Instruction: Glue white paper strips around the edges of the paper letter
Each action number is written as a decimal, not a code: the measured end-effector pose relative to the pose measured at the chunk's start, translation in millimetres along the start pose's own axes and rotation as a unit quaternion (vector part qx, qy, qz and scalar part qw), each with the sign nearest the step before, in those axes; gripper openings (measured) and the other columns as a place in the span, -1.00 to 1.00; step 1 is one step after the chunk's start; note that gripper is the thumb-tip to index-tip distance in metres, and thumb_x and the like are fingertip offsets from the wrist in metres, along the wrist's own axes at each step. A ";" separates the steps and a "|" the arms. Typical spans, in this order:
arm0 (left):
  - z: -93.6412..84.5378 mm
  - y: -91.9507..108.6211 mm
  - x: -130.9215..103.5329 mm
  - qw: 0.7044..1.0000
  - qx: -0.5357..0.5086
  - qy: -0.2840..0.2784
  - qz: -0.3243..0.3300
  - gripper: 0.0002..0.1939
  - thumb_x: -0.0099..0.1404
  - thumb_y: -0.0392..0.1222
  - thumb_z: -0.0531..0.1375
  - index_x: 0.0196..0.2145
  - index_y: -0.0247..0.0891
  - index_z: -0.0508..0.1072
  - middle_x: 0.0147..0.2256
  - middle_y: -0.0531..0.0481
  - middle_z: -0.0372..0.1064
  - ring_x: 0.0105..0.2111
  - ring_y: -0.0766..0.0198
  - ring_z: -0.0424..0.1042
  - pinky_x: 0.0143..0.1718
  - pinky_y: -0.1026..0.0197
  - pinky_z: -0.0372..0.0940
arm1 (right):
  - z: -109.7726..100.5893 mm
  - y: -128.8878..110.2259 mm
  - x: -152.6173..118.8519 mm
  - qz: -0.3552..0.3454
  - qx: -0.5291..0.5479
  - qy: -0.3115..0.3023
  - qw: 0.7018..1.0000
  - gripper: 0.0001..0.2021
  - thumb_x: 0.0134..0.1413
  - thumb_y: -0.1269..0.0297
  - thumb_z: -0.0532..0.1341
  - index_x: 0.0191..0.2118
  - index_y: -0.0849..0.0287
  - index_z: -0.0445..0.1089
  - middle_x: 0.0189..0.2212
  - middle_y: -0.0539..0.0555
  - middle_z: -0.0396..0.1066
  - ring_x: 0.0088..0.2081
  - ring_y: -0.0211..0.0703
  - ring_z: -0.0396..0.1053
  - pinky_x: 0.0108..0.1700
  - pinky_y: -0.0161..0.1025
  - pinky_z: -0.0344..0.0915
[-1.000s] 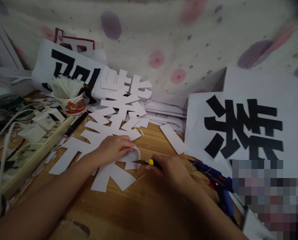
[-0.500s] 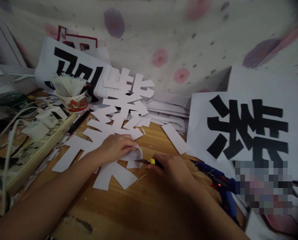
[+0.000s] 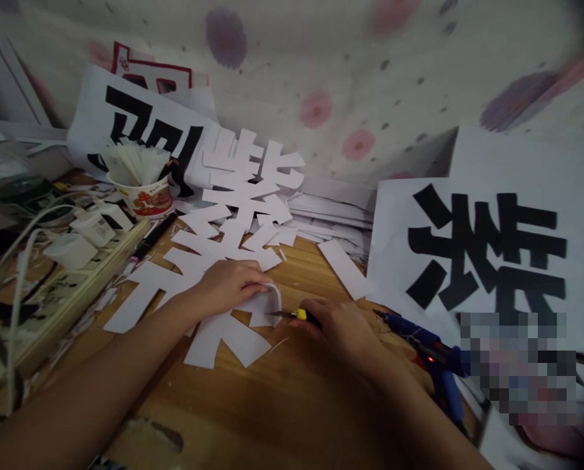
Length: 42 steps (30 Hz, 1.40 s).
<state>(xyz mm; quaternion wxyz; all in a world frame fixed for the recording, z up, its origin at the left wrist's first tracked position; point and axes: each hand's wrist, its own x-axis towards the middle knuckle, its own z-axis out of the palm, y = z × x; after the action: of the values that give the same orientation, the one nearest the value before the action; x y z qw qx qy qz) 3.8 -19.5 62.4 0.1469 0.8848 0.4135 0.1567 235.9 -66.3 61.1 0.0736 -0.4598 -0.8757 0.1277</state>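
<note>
Left hand presses flat, fingers spread, on the white cut-out character on the wooden table. Right hand fist-grips a utility knife, blade at the curled edge; the outline looks mostly cut, trimming left.

My knife shows a yellow slider and dark blade against the white paper cutout. The desk is honey-brown wood grain. The sheet is white with a black character; the glue gun is blue; the cloth is cream with pink and purple spots.
</note>
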 end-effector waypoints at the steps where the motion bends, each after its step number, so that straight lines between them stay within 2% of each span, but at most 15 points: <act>1: 0.2 -0.4 0.0 1.000 -0.001 0.000 0.001 -0.79 0.28 -0.15 0.09 -0.20 -0.08 0.50 -0.26 0.11 0.45 -0.28 0.35 0.40 -0.32 0.35 0.19 | 0.0 0.1 -0.1 -0.002 0.000 0.001 1.000 -0.72 0.22 0.11 -0.02 -0.36 0.14 0.31 -0.44 0.01 0.42 -0.45 -0.22 0.33 -0.46 -0.30 -0.01; 16: -0.4 -0.3 0.2 1.000 -0.003 -0.006 -0.001 -0.79 0.28 -0.16 0.09 -0.17 -0.08 0.49 -0.27 0.10 0.44 -0.29 0.35 0.40 -0.31 0.35 0.19 | 1.2 0.6 -0.2 -0.011 -0.002 0.001 1.000 -0.69 0.22 0.09 -0.03 -0.38 0.14 0.31 -0.47 0.01 0.40 -0.47 -0.24 0.32 -0.47 -0.31 -0.02; 24: 0.6 -0.4 0.5 1.000 -0.009 -0.001 -0.011 -0.79 0.28 -0.16 0.09 -0.20 -0.07 0.50 -0.26 0.13 0.44 -0.28 0.37 0.40 -0.32 0.35 0.18 | 7.3 -0.8 1.4 0.005 -0.097 -0.046 0.994 -0.69 0.19 0.05 0.02 -0.37 0.14 0.35 -0.47 0.03 0.43 -0.46 -0.19 0.35 -0.51 -0.29 -0.08; 28: 0.7 -1.3 0.2 1.000 -0.006 -0.005 -0.008 -0.79 0.28 -0.16 0.09 -0.18 -0.07 0.49 -0.25 0.12 0.44 -0.28 0.36 0.40 -0.32 0.35 0.18 | 6.4 2.2 -3.1 -0.012 -0.049 -0.028 0.998 -0.71 0.19 0.07 0.02 -0.34 0.13 0.35 -0.45 0.02 0.43 -0.41 -0.19 0.37 -0.47 -0.29 -0.01; 34: 0.4 -1.7 0.1 1.000 -0.002 -0.007 -0.002 -0.78 0.28 -0.15 0.09 -0.17 -0.06 0.48 -0.27 0.12 0.44 -0.28 0.35 0.40 -0.31 0.35 0.19 | 3.3 3.4 -7.4 -0.002 -0.012 0.040 0.999 -0.77 0.18 0.10 0.05 -0.26 0.12 0.33 -0.36 0.02 0.43 -0.35 -0.18 0.37 -0.40 -0.30 0.07; 42: -0.9 0.7 1.0 1.000 0.000 -0.011 -0.011 -0.79 0.27 -0.18 0.10 -0.17 -0.05 0.49 -0.27 0.12 0.44 -0.27 0.34 0.40 -0.30 0.33 0.20 | 7.4 3.2 -6.8 -0.026 -0.046 0.036 0.998 -0.74 0.22 0.14 -0.01 -0.34 0.15 0.31 -0.44 0.00 0.37 -0.41 -0.23 0.34 -0.46 -0.30 -0.01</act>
<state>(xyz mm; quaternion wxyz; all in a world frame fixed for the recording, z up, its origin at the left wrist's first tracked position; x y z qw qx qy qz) 4.6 -19.0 63.6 0.1526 0.8820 0.4214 0.1457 240.4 -71.3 53.1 0.0871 -0.4442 -0.8890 0.0688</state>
